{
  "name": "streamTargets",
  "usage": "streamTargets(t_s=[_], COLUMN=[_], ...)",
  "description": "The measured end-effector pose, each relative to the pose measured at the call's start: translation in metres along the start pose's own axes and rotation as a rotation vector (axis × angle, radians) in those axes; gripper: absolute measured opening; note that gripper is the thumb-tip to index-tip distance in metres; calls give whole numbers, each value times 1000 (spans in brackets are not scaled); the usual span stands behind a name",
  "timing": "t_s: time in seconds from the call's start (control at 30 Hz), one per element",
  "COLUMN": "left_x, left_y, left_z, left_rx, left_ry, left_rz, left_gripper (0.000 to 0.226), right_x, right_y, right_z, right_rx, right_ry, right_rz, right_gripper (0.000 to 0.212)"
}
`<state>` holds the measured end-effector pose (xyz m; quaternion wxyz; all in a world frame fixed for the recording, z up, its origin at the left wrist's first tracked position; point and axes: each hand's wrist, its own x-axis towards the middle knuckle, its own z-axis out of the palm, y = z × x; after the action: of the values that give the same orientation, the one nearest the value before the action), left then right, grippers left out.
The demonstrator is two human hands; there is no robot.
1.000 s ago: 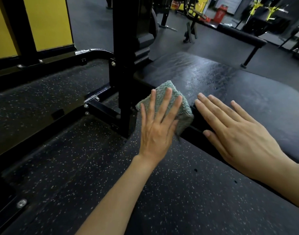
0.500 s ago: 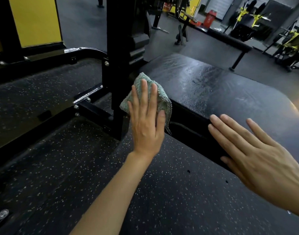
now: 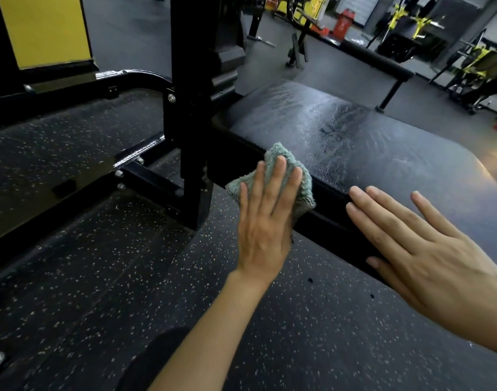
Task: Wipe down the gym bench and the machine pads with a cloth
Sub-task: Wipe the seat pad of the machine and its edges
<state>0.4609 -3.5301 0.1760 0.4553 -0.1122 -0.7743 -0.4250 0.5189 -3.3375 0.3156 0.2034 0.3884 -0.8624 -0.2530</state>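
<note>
A black padded bench (image 3: pixel 368 142) fills the right half of the view, its top streaked with damp marks. My left hand (image 3: pixel 265 218) presses a folded grey-green cloth (image 3: pixel 281 160) flat against the bench's near side edge, fingers straight. My right hand (image 3: pixel 427 255) lies open on the same edge further right, fingers spread, thumb down the side face. Most of the cloth is hidden under my left fingers.
A black steel upright (image 3: pixel 190 108) and its bolted base frame (image 3: pixel 145 165) stand just left of the cloth. Speckled rubber flooring (image 3: pixel 100 277) lies below. Another bench (image 3: pixel 379 62) and yellow-framed machines (image 3: pixel 478 63) stand at the far right; a yellow wall panel (image 3: pixel 44 29) is top left.
My left hand slid the cloth left along the bench edge towards the upright, then back right. My right hand stayed on the edge, shifting slightly with the view.
</note>
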Motion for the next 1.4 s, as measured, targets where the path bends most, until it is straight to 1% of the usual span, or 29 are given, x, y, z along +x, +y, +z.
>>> streamTargets(t_s=[0.1, 0.27, 0.4, 0.6, 0.67, 0.73, 0.8, 0.83, 0.9, 0.97, 1.03, 1.13, 1.2, 1.3, 1.4], left_x=[12, 32, 43, 14, -4, -25, -37, -38, -33, -25, -15, 5, 14, 10, -1], left_y=[-7, -19, -27, 7, 20, 31, 35, 34, 27, 21, 13, -4, -8, 8, 28], left_z=[-8, -18, -24, -9, -3, 6, 12, 14, 14, 11, 6, -5, -9, -1, 10], left_rx=[-30, -79, -191, -218, -244, -229, -159, -107, -13, 35, 50, 37, -13, -120, -149], left_ry=[15, 89, 119, 19, -36, -111, -156, -152, -122, -88, -34, 45, 68, 75, 37], left_rz=[-44, -140, -208, -108, -68, 9, 50, 58, 72, 55, 9, -87, -129, -132, -111], left_gripper=[81, 56, 54, 55, 54, 55, 59, 66, 83, 94, 98, 81, 70, 58, 53], right_x=[0, 1, 0, 2, 2, 2, 2, 2, 1, 2, 2, 2, 2, 2, 4], right_y=[0, 1, 0, -1, -1, -1, -1, -1, -2, -2, -2, -1, 0, 0, -1], right_z=[-1, -1, 1, 1, 0, 0, -1, -1, -2, -2, -2, -2, -1, -1, -1], right_rx=[5, 7, 18, 20, 18, 24, 28, 28, 25, 22, 19, 18, 22, 36, 36], right_ry=[1, -4, 11, 29, 27, 22, 19, 20, 25, 24, 23, 16, 11, 1, 1], right_rz=[0, -4, -2, 8, 9, 9, 11, 12, 11, 14, 15, 8, 7, 16, 17], right_gripper=[60, 60, 59, 58, 59, 60, 60, 60, 59, 58, 58, 58, 58, 59, 59])
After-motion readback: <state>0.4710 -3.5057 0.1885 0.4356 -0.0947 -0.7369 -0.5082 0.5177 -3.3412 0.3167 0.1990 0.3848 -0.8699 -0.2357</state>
